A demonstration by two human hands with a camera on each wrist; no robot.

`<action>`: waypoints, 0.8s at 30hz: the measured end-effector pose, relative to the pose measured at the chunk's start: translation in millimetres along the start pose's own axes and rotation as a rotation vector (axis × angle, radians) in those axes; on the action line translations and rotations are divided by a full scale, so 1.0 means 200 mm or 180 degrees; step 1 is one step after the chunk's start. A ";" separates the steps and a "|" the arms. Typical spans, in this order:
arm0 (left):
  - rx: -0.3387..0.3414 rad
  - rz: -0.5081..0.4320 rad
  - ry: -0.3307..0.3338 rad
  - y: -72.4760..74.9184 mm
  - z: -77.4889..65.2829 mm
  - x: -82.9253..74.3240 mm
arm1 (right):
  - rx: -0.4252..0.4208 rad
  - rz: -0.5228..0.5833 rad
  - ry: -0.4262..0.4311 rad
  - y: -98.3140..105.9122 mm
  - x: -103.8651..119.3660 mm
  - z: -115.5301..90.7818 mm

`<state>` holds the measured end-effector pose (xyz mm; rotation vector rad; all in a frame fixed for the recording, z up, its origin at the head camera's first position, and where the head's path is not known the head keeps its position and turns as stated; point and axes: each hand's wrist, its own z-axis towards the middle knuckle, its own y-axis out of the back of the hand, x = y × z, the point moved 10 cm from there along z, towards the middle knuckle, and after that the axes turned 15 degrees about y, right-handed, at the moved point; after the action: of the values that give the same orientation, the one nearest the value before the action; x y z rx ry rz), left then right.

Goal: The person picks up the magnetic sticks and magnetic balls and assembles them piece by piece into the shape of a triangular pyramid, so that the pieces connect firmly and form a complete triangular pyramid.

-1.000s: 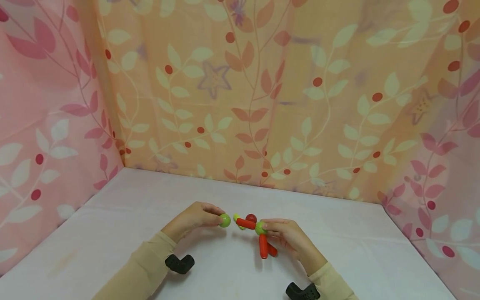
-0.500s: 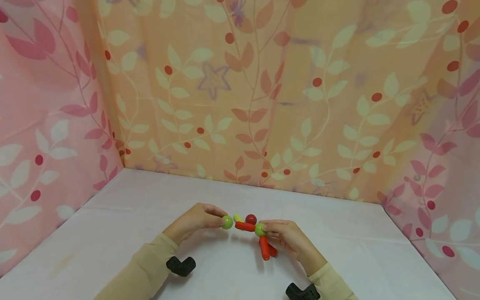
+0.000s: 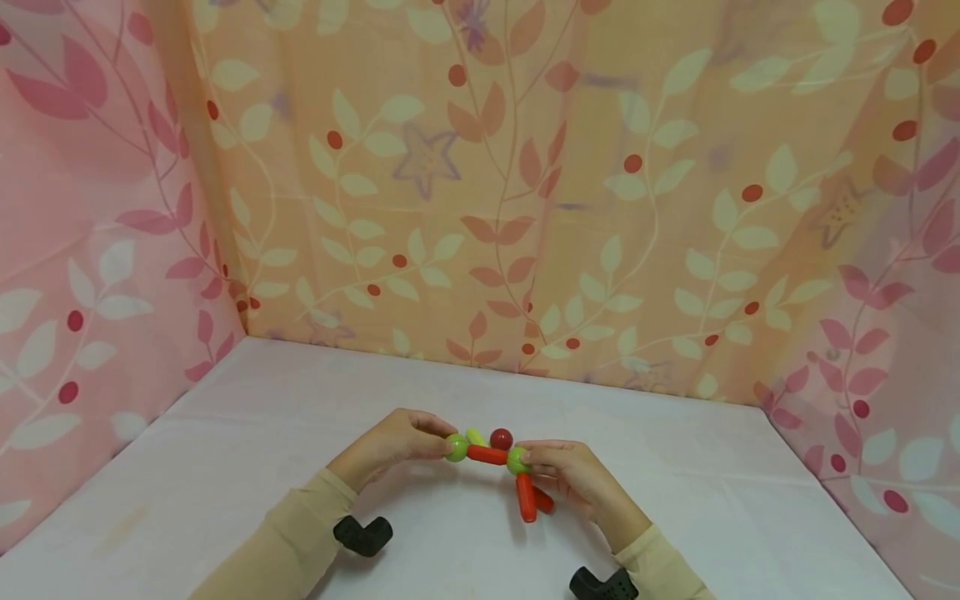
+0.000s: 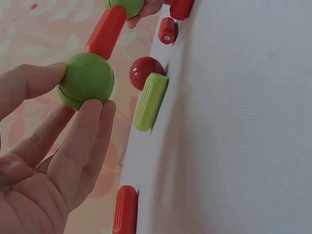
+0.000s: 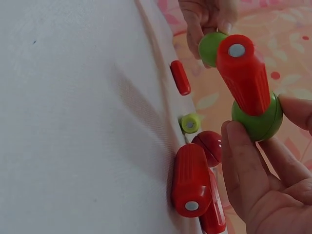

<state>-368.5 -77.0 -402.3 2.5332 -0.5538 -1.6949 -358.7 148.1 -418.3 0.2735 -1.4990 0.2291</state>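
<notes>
The left hand (image 3: 397, 442) pinches the green left ball (image 4: 87, 80) between thumb and fingertips; the right hand (image 3: 588, 479) likewise pinches the green right ball (image 5: 264, 126), both above the table (image 3: 420, 542). A red bar (image 3: 487, 455) spans between, seemingly touching both, and a second bar (image 5: 243, 78) juts from the right ball toward the near side. The step looks like joining bar to left ball; the next move seems to call for a steady, aligned press

This looks like a makeshift curtained booth. An orange, leaf-print fabric curtain (image 3: 480, 167) lines the far edge of the white, cloth-covered table (image 3: 442, 542); pink, leaf-print fabric panels (image 3: 67, 217) flank its sides.
</notes>
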 end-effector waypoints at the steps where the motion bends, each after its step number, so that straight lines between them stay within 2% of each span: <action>1: 0.0001 0.0006 -0.0005 0.00 0.00 0.00 | -0.0002 0.0023 -0.0001 0.00 0.00 0.00; 13: 0.0020 -0.0024 0.0021 -0.01 -0.01 0.00 | -0.0102 0.0217 0.0038 0.01 0.01 0.00; 24: 0.0136 0.0092 0.0036 -0.03 -0.01 0.00 | -0.0171 0.0176 0.0022 0.01 0.01 0.00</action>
<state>-364.6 -71.5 -402.2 2.5489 -0.6293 -1.6760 -358.5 151.1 -415.5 0.1881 -1.5048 0.2333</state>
